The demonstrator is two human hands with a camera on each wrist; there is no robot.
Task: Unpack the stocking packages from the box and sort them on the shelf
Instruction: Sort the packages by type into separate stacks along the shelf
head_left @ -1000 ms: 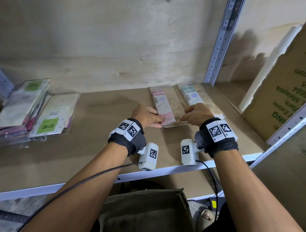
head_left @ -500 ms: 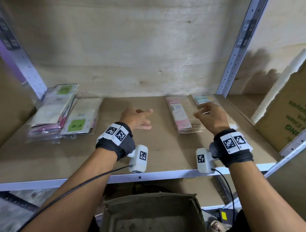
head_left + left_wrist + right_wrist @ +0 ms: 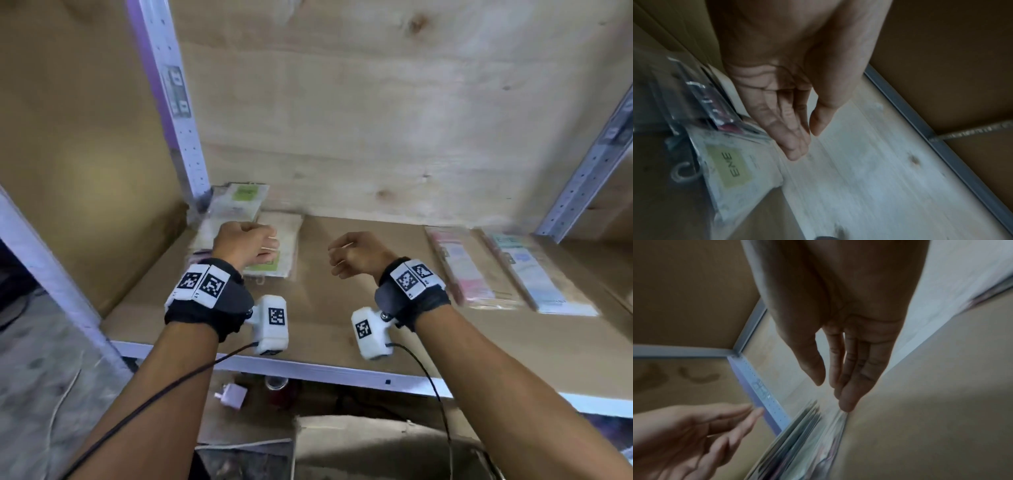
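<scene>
At the far left of the shelf (image 3: 335, 329), beside the upright post (image 3: 171, 113), lies a loose pile of stocking packages (image 3: 236, 219); two green labels show on it in the head view, but the number of packs in the pile cannot be counted because they overlap and the left hand covers part of them. The left hand (image 3: 245, 245) hangs just over this pile, holding nothing, and the left wrist view shows its fingers (image 3: 785, 128) straight and close together above a pack with a green label (image 3: 731, 167). To its right, over bare shelf board, the right hand (image 3: 356, 255) is also empty; the right wrist view shows its fingers (image 3: 851, 369) stretched out and relaxed, pointing toward the pile's edge. Further right, two single packages lie flat side by side, well apart from both hands: one pink package (image 3: 462, 267) and, just beside it near the right post, one light blue package (image 3: 527, 274). Below the shelf's front edge, the open top of one cardboard box (image 3: 376, 445) shows between the two forearms.
</scene>
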